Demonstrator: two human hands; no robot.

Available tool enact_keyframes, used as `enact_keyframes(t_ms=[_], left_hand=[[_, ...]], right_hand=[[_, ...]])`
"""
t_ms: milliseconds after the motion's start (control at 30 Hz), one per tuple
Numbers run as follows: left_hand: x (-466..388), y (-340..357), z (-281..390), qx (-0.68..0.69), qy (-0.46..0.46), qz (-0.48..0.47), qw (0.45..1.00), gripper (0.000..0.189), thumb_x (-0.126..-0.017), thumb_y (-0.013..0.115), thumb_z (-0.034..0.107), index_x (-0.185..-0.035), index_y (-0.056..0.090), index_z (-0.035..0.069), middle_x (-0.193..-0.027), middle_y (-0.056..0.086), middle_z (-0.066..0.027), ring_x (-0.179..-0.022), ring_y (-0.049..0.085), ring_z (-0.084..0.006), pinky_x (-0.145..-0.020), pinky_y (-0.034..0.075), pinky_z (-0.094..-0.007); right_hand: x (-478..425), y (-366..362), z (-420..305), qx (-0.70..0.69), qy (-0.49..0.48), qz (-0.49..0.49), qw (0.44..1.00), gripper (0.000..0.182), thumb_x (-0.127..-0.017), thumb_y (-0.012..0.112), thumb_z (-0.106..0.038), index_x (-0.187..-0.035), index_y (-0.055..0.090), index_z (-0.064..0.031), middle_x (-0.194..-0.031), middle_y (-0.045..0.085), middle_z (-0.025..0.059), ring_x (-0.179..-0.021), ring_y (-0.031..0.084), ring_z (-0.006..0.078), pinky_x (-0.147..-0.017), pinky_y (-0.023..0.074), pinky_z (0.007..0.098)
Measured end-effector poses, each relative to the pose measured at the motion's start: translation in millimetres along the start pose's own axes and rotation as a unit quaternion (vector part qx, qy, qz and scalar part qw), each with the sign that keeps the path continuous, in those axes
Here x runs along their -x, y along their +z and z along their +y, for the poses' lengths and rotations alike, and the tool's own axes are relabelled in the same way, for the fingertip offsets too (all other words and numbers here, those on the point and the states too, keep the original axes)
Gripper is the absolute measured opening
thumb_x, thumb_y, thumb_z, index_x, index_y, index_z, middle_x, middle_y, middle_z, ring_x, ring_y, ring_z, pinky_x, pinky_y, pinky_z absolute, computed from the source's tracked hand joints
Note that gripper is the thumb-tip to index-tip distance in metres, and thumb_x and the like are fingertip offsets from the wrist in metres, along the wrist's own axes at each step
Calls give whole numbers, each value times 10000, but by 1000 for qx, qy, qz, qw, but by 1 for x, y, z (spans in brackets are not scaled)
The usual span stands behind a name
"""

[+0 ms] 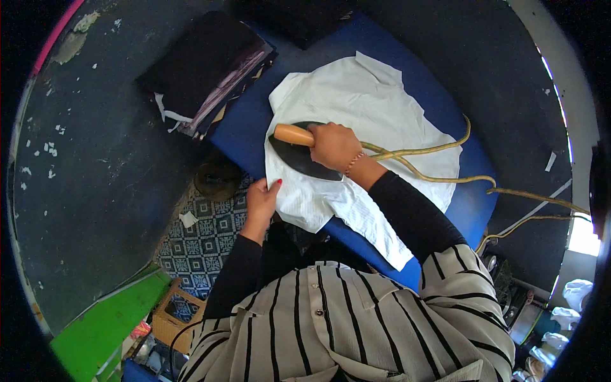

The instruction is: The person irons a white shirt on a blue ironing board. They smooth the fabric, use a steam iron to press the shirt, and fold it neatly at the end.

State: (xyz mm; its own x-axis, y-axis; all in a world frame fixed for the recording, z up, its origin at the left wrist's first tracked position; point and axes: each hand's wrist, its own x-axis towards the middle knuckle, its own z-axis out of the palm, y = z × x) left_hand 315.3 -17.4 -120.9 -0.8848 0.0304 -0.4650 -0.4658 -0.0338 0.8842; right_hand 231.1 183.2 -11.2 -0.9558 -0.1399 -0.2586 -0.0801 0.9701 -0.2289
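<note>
A white garment [363, 102] with a collar-like fold lies spread over a blue padded ironing surface [229, 129]. My right hand [335, 144] grips the orange-brown handle of a dark clothes iron [305, 157], whose soleplate rests on the garment's left part. From behind that wrist, a yellowish cord [429, 152] runs off to the right. My left hand [261, 204] pinches the garment's near left edge between thumb and fingers, just short of the iron. One sleeve-like part of the cloth hangs toward me over the near edge.
Folded dark fabrics [200, 67] are stacked at the back left, beside more dark cloth [296, 19]. Patterned flooring [200, 243] shows below, with a brown plastic stool [176, 310] and a green panel [110, 305]. The cord [534, 196] stretches toward the right wall.
</note>
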Motion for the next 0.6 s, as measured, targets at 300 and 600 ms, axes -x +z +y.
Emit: enact_keyframes(t_ms=[300, 600], left_hand=[[9, 5, -37, -246, 202, 149, 936, 201, -974, 526, 149, -852, 466, 1, -671, 495, -164, -613, 478, -309, -608, 411, -379], [86, 58, -30, -513, 475, -77, 711, 351, -735, 711, 242, -1020, 571, 93, -1018, 535, -100, -1003, 520, -271, -886, 330, -466]], right_hand=[[-7, -2, -3, -31, 7, 33, 999, 271, -782, 576, -189, -1005, 698, -94, -892, 697, 194, -848, 690, 357, -762, 551, 456], [168, 4, 113, 6, 136, -11, 991, 307, -757, 604, -166, -1056, 636, -105, -813, 684, 181, -786, 680, 364, -710, 546, 482]])
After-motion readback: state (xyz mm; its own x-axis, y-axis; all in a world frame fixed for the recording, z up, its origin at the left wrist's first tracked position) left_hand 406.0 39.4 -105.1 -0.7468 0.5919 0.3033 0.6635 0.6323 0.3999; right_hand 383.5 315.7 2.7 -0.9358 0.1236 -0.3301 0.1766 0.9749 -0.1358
